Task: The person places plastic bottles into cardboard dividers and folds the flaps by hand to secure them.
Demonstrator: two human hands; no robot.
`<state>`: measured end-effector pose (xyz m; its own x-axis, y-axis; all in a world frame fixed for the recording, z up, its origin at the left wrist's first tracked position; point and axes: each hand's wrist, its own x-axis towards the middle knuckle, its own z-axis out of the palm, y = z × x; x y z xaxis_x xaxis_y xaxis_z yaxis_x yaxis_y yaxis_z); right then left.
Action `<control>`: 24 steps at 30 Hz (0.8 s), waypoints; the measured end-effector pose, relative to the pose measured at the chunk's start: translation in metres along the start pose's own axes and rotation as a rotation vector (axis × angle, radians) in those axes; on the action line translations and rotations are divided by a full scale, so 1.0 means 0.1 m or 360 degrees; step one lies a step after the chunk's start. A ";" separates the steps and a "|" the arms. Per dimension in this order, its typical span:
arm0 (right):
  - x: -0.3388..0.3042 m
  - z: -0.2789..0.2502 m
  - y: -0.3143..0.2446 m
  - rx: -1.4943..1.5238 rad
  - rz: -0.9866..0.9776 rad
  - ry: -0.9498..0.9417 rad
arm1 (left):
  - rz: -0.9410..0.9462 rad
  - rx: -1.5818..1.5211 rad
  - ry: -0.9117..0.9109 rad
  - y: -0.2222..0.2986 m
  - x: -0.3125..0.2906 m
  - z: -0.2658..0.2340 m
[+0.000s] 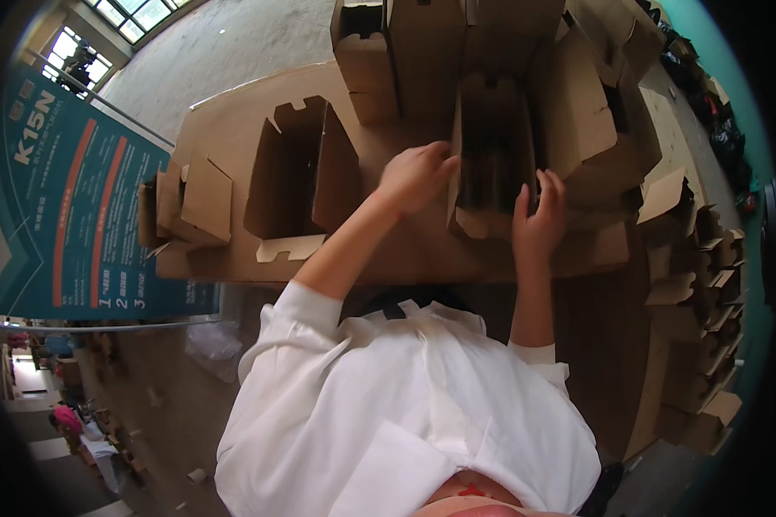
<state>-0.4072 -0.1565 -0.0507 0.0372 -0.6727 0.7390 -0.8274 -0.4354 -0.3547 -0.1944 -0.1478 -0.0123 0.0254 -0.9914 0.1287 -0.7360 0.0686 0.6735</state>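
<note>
In front of me an open-topped cardboard box [494, 221] stands on the table, its dark inside facing up. My left hand [418, 178] is at the box's left wall, fingers bent over the upper edge. On the other side, my right hand [541, 214] straddles the right wall near the front corner, with the thumb on the inner side and the fingers outside. A second open cardboard box [336, 177] stands to the left of my left arm, one notched flap folded out toward me.
A cardboard-covered table [224, 116] bears several more boxes: tall ones [427, 52] at the back, a large box [578, 112] at right, and a small folded one [205, 200] at left. More boxes [694, 284] line the right side. A teal banner [69, 198] stands left.
</note>
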 end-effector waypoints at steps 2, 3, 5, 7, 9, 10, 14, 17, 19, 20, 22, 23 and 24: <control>0.00 -0.10 -0.04 0.0087 -0.0077 -0.0018 | 0.0052 -0.0222 0.0270 -0.07 -0.38 -0.29; 0.04 -0.12 -0.04 0.0115 -0.0116 -0.0023 | 0.0161 -0.0202 0.0548 -0.11 -0.56 -0.42; 0.16 -0.15 -0.07 0.0240 -0.0088 -0.0056 | 0.0245 0.0137 0.0983 -0.25 -0.84 -0.68; 0.35 -0.13 -0.15 0.0323 -0.0146 -0.0038 | -0.0026 0.0269 0.1121 -0.43 -1.11 -0.78; 0.83 -0.04 -0.31 0.0474 -0.0175 0.0024 | -0.0175 0.0287 0.0989 -0.60 -1.22 -0.78; 1.14 0.02 -0.40 0.0623 -0.0142 0.0042 | -0.0254 0.0233 0.0908 -0.61 -1.26 -0.75; 2.65 0.62 -0.20 0.0161 -0.0579 0.0831 | -0.0330 0.0186 0.0722 -0.73 -1.30 -0.59; 3.31 0.76 0.00 0.0201 -0.0451 0.0529 | -0.0331 0.0247 0.0655 -0.80 -1.28 -0.49; 3.45 0.81 -0.10 -0.0048 -0.0482 0.0554 | -0.0439 0.0359 0.0610 -0.82 -1.35 -0.44; 3.48 0.79 -0.14 -0.0121 -0.0665 0.0574 | -0.0452 0.0333 0.0588 -0.79 -1.35 -0.44; 3.50 0.77 -0.23 -0.0255 -0.1012 0.0628 | -0.0534 0.0318 0.0490 -0.81 -1.36 -0.44; 3.50 0.76 -0.30 -0.0305 -0.0947 0.0458 | -0.0570 0.0306 0.0438 -0.83 -1.38 -0.43; 3.50 0.67 -0.33 -0.0389 -0.0870 0.0294 | -0.0525 0.0332 0.0452 -0.88 -1.37 -0.40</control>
<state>-0.3294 -0.4174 0.1810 0.4119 -0.2671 0.8712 -0.8213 -0.5230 0.2280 -0.1063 -0.0136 -0.0604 0.4428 -0.8846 0.1462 -0.7767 -0.2971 0.5554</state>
